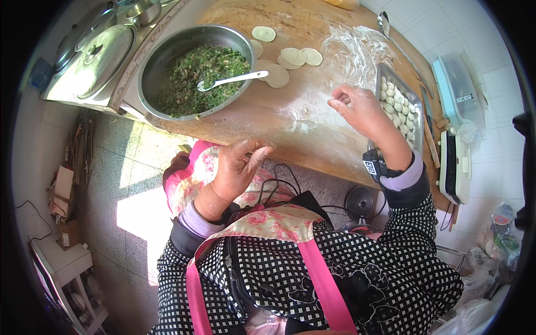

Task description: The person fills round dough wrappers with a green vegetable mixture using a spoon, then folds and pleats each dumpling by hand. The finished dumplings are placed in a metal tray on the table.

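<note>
My left hand (238, 167) is raised in front of the wooden table's near edge, thumb apart from its curled fingers and nothing visible in it. Over the floured tabletop, beside the tray, my right hand (356, 106) has its fingers bent in towards the thumb, with nothing seen between them. A large metal bowl (146, 94) holds chopped green filling (213, 63), and a white spoon (234, 79) rests in it with its handle over the rim. Several round dough wrappers (276, 76) lie right of the bowl, some overlapping. Small dumplings (398, 104) sit in a metal tray (419, 121), partly behind my right forearm.
White flour (360, 46) dusts the wooden table (234, 130). A ladle (383, 23), a rolling pin (430, 144), a knife (426, 100), a pale blue container (454, 90) and a white-and-black appliance (454, 167) line the right side. At left, a lidded pot (104, 63) stands on a counter.
</note>
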The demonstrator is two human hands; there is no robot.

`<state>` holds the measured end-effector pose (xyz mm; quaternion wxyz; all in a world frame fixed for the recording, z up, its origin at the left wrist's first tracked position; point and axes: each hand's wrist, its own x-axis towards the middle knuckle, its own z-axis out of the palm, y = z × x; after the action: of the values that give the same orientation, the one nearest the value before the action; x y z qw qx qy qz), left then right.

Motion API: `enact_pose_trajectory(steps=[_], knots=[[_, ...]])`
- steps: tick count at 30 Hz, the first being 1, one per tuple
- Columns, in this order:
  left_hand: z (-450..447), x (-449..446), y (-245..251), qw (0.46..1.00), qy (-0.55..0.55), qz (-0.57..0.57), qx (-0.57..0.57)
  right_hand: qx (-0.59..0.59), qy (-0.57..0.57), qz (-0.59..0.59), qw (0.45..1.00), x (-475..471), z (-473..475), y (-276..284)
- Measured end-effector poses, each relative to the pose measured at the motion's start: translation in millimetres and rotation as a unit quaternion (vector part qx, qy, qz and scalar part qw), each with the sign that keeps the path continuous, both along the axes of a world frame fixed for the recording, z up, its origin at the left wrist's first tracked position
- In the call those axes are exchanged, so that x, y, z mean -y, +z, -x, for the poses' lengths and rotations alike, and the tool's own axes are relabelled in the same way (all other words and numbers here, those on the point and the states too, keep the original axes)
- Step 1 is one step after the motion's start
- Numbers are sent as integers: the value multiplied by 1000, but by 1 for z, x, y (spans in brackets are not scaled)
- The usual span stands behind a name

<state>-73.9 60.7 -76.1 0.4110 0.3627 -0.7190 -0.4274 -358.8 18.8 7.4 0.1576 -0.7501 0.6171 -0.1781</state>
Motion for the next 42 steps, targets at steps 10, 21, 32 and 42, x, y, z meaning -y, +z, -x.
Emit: enact_pose_trajectory(steps=[10,21,32,42], knots=[[-49,-1,0,994,51,-26,-98,-160,-66,-161,972,137,-65,-53],[-49,7,-3,990,57,-54,-121,26,-157,-225,961,136,-48,-73],[-28,5,-1,909,-74,-275,-305,63,-9,-94,994,42,-65,-3],[-19,9,6,819,-57,-385,-421,65,86,-42,993,-3,-109,6]])
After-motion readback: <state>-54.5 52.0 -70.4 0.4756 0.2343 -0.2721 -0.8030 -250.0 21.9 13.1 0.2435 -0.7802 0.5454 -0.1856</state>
